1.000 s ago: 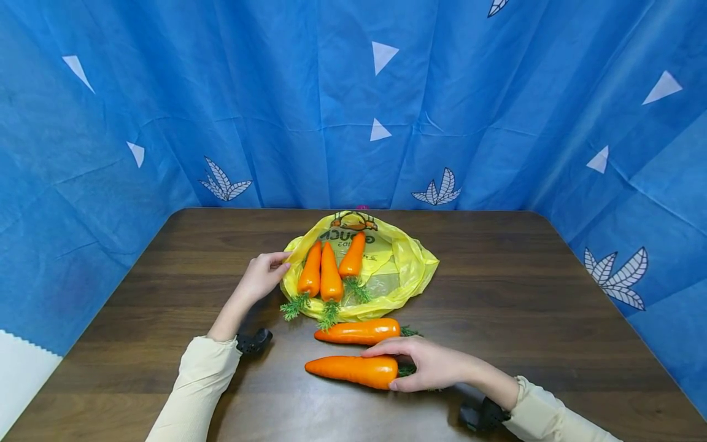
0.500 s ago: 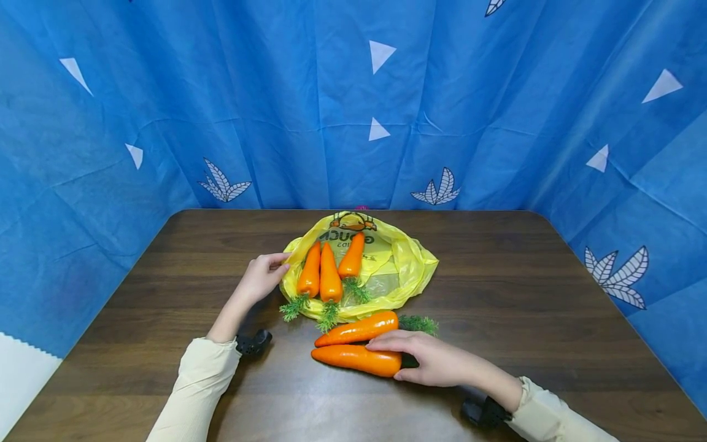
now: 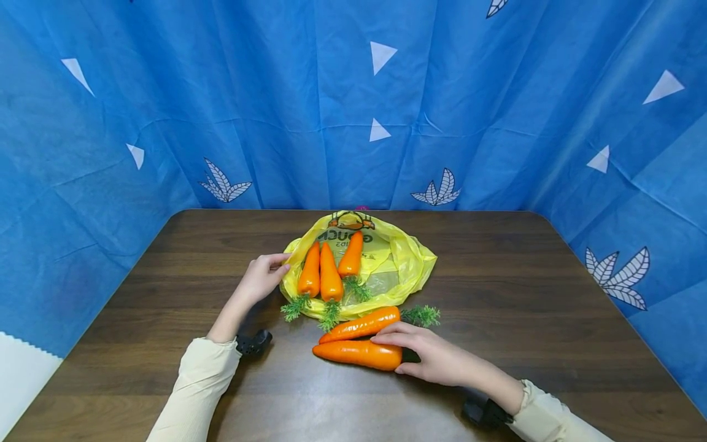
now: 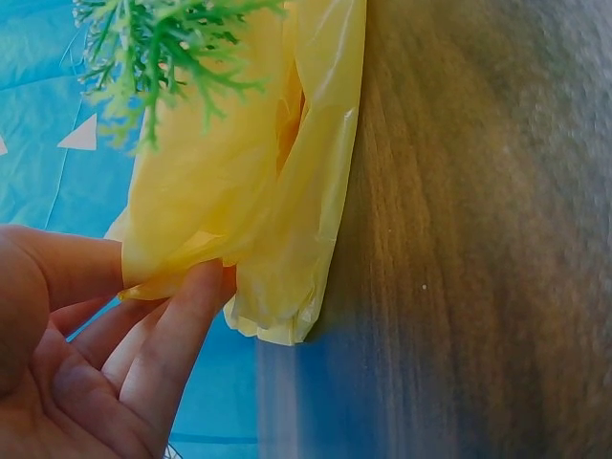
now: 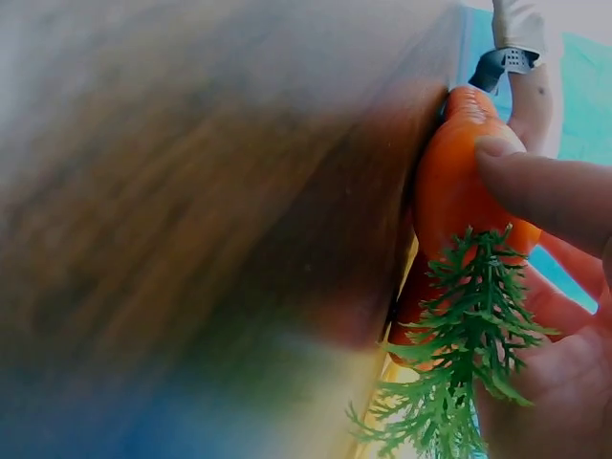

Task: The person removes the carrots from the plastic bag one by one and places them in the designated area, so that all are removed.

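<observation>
A yellow plastic bag (image 3: 417, 267) lies with its mouth towards the front, and three orange carrots, one of them the middle carrot (image 3: 331, 276), rest in it with green tops at the rim. My left hand (image 3: 261, 277) pinches the bag's left edge; in the left wrist view the fingers hold the yellow film (image 4: 206, 172). In front of the bag, my right hand (image 3: 428, 355) grips the thick end of the nearer loose carrot (image 3: 356, 354), thumb on its near side. Another loose carrot (image 3: 364, 323) lies just behind, against the bag's front edge.
The brown wooden table (image 3: 525, 294) extends to both sides of the bag. A blue patterned curtain (image 3: 287, 110) hangs behind it and along the sides. Black wrist cameras sit under both forearms.
My right hand has moved the nearer loose carrot away from me, up against the other one. That other carrot has shifted towards the bag and tilted. My left hand has stayed at the bag's edge.
</observation>
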{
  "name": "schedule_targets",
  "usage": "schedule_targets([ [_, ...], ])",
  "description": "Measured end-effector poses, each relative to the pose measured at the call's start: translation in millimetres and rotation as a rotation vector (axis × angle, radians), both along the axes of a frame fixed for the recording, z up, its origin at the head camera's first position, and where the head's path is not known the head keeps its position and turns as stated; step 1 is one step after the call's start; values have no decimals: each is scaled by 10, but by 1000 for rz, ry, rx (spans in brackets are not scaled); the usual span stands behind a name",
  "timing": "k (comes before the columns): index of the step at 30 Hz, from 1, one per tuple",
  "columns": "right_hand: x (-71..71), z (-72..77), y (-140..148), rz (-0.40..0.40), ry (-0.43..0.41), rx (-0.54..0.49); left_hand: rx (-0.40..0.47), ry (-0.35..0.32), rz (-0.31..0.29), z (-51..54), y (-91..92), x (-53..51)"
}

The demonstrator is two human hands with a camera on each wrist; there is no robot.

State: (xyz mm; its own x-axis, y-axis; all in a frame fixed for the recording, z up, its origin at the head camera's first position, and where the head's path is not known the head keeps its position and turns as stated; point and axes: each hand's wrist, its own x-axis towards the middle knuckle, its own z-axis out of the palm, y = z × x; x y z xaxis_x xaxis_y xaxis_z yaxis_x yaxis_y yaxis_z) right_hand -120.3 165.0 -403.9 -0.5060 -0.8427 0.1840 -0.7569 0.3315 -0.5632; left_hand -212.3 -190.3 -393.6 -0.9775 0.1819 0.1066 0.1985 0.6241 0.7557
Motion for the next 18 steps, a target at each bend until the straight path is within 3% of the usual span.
schedule_targets([
  [11, 3, 13, 47, -76, 25, -36, 3, 8, -7, -2, 6, -1],
  [18, -8, 2, 63, -104, 82, -47, 1, 14, 0, 16, 11, 10],
])
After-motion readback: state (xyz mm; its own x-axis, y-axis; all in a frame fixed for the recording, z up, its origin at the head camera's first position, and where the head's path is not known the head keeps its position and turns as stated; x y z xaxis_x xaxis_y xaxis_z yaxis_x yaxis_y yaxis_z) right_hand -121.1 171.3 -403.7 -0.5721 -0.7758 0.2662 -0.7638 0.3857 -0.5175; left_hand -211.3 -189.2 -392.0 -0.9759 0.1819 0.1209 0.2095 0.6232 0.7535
